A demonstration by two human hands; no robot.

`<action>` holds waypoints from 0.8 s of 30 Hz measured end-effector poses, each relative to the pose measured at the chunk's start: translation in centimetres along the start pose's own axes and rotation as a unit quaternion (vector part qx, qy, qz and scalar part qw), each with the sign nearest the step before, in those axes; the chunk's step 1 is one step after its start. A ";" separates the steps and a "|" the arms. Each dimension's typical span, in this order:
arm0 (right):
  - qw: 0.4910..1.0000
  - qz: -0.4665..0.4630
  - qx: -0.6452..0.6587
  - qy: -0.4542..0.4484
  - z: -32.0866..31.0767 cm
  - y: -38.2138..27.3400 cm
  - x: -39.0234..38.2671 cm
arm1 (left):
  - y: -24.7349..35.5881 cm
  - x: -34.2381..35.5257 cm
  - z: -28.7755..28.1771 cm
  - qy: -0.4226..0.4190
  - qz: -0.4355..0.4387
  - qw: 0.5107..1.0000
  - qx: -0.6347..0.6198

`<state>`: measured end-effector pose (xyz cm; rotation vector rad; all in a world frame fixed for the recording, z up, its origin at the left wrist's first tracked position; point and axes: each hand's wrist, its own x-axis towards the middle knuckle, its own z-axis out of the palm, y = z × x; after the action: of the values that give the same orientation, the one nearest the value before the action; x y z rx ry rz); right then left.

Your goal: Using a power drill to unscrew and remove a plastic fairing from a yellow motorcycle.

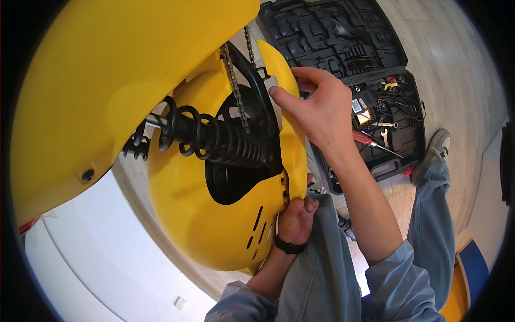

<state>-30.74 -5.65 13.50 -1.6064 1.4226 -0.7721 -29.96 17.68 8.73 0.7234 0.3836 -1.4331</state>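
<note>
A curved yellow cover panel (296, 153) stands on edge against a rounded yellow shell (214, 228). My right hand (324, 104) pinches the panel's upper part, thumb on the near face and fingers behind it. At the lower end, my left hand (295, 221) holds the panel's tip between thumb and fingers, with a black band on that wrist. Out of the shell's black-lined opening comes a black coil spring (201, 131). Beside the panel run a black curved bracket (257, 91) and a metal chain (236, 86).
A large yellow body (107, 96) overhangs at the upper left. On the floor at the right lies an opened black tool case (330, 37) holding a red-handled screwdriver (370, 140), a wrench (384, 138) and cables. My legs (322, 268) are below.
</note>
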 end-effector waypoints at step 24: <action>1.000 -0.020 0.014 0.012 0.0 0.1 0.0 | 0.1 0.0 -0.1 -0.002 0.008 1.000 0.019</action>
<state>-30.77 -5.67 13.41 -1.6140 1.3931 -0.8333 -29.88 17.76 8.71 0.7530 0.3477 -1.4297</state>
